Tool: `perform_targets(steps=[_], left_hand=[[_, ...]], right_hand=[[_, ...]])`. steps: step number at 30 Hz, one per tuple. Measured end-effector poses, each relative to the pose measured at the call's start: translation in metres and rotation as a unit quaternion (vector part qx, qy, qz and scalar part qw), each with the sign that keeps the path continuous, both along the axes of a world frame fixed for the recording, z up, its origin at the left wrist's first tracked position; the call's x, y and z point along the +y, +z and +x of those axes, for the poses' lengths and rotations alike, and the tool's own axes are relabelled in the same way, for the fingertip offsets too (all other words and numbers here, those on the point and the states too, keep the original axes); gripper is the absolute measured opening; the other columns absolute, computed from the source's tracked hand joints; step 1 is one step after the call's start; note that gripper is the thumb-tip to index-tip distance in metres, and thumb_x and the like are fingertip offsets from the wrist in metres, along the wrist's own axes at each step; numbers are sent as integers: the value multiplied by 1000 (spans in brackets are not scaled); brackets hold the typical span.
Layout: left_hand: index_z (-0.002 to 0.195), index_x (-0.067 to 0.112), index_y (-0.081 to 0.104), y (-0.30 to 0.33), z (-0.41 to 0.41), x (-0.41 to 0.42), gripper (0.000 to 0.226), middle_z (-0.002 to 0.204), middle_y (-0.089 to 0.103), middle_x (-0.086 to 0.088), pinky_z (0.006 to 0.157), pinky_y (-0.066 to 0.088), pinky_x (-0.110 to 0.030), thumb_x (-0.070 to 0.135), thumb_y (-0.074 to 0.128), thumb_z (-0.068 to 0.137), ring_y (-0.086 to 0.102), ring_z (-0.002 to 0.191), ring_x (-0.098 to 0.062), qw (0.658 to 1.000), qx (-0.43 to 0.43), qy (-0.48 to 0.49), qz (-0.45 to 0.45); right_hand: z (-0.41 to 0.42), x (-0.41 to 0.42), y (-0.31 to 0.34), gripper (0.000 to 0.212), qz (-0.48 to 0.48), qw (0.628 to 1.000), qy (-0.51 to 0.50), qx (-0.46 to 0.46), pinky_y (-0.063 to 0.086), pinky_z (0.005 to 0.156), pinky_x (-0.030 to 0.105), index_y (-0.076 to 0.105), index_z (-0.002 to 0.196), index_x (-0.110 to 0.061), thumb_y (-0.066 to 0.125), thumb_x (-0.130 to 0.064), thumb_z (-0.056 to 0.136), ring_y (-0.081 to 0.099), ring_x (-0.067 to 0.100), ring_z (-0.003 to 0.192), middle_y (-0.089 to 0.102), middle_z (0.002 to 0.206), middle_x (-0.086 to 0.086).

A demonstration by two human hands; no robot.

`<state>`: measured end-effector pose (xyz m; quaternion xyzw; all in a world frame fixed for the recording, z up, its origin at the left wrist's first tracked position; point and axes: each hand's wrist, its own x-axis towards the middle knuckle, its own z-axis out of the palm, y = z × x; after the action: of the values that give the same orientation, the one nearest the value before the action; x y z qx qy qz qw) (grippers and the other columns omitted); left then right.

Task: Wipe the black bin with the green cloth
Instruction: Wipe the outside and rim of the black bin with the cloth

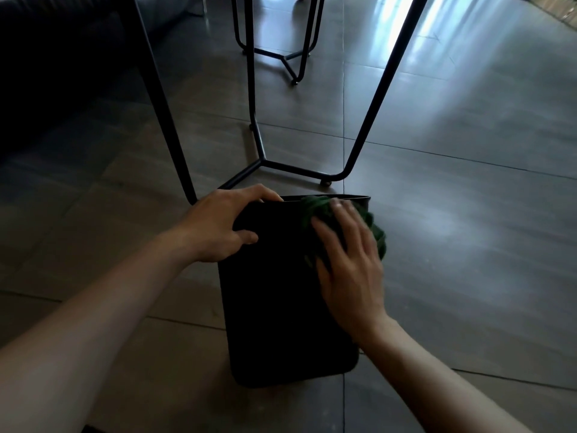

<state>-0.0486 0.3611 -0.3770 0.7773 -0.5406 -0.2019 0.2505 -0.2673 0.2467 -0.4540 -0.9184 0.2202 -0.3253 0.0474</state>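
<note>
The black bin (pixel 274 301) lies on its side on the tiled floor, its open end pointing away from me. My left hand (pixel 218 225) grips the bin's far left corner at the rim, fingers curled over the edge. My right hand (pixel 349 267) presses the green cloth (pixel 315 210) flat against the bin's upper face near the far right rim. The cloth is bunched under my fingers and sticks out past the bin's right side. My right hand is blurred.
A black metal table frame (pixel 259 145) stands just beyond the bin, one foot (pixel 326 182) close to the rim. A second frame (pixel 293 64) stands farther back. A dark sofa (pixel 46 73) fills the left. Grey floor tiles (pixel 468 214) spread to the right.
</note>
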Motion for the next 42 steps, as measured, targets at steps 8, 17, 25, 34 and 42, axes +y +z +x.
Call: perform_targets(steps=[8,17,25,34,42], left_hand=[[125,55,50,2,-6,-1,67,118,62,12,92,55,-42,13,78,82,59,108,-14,1000,7,-19,2],[125,56,51,7,-8,-2,69,118,63,10,93,54,-46,9,76,82,60,107,-15,1000,11,-22,8],[131,56,47,6,-10,-1,70,107,52,16,97,45,-37,10,73,85,51,107,-12,999,5,-36,16],[132,55,47,8,-8,-3,67,114,55,6,98,48,-42,10,71,87,54,110,-15,999,9,-38,31],[130,53,47,7,-8,-5,66,119,59,4,96,50,-43,10,72,86,57,111,-16,999,13,-40,26]], right_hand=[[-72,59,-79,38,-237,881,313,262,50,109,47,55,141,-31,51,-22,104,10,39,157,40,164,5],[-12,8,-16,39,-89,993,74,29,46,111,55,61,138,-15,66,-19,100,42,39,148,48,157,17],[-47,47,-54,43,-178,913,300,210,56,101,40,57,142,-31,54,-20,100,31,31,154,48,160,6],[-39,41,-66,46,-129,946,256,150,40,119,47,55,144,-21,68,-26,101,26,35,156,42,163,13],[-12,-11,-11,34,-48,988,144,-1,34,124,42,58,141,-18,57,-22,107,29,28,156,43,161,12]])
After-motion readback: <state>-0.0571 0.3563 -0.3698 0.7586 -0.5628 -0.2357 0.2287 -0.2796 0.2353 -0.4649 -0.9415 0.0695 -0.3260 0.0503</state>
